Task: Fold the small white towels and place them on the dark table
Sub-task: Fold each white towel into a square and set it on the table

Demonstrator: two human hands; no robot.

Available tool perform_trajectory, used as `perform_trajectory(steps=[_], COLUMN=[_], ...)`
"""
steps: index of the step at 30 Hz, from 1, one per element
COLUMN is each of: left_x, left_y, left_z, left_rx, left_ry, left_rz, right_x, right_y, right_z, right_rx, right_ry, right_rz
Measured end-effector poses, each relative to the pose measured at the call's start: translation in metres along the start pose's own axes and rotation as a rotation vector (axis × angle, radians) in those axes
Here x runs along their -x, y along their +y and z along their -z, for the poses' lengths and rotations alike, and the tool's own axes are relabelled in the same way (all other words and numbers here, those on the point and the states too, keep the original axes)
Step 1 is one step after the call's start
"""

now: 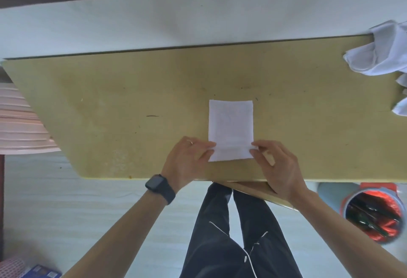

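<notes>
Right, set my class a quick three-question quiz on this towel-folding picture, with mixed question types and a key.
1. True or false: the folded towel lies flat on the table.
2. Which wrist wears the watch? A) left B) right C) neither
3. Fill in: the left hand and the right hand both pinch the towel at its ____ end (near or far, from the person).

Key: 1 true; 2 A; 3 near.
</notes>
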State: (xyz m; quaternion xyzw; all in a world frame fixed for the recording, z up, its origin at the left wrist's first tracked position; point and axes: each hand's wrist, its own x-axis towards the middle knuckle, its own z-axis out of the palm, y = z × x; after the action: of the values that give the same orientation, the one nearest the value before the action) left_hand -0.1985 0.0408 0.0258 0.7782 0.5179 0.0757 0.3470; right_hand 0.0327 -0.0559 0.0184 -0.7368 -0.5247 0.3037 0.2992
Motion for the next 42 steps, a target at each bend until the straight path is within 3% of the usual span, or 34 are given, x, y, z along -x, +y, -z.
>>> perform_trajectory(steps=[3,7,13,19,27,33,36,42], left_x=[-0.042,-0.091,-0.113,-0.121,-0.129,-0.121,-0.114,-0.121], left_y=[0.009,-0.001,-0.008,-0.010,-0.005,0.015,0.023,0.037], left_z=[0.020,0.015,-0.009,-0.012,-0.012,-0.014,-0.019,-0.029], left_rx=[0.323,0.521,0.540,0.456,0.143,-0.087,-0.140,-0.146], left_ry=[-0.126,-0.102,-0.028,-0.024,-0.036,-0.035,-0.020,-0.054], left_rz=[0.316,0.444,0.513,0.458,0.356,0.394,0.508,0.648], right_x=[-0.043,-0.092,-0.115,-0.116,-0.121,-0.116,-0.111,-0.118], right_y=[-0.017,-0.017,-0.009,-0.010,-0.011,-0.018,-0.021,-0.028], right_z=[0.004,-0.008,-0.030,-0.039,-0.045,-0.047,-0.042,-0.044], right_rx=[-0.184,-0.315,-0.230,-0.133,0.082,0.154,0.157,0.172], right_ry=[0.012,0.034,0.068,0.133,0.142,0.150,0.176,0.029], right_rz=[-0.240,-0.497,-0.616,-0.600,-0.544,-0.551,-0.618,-0.811])
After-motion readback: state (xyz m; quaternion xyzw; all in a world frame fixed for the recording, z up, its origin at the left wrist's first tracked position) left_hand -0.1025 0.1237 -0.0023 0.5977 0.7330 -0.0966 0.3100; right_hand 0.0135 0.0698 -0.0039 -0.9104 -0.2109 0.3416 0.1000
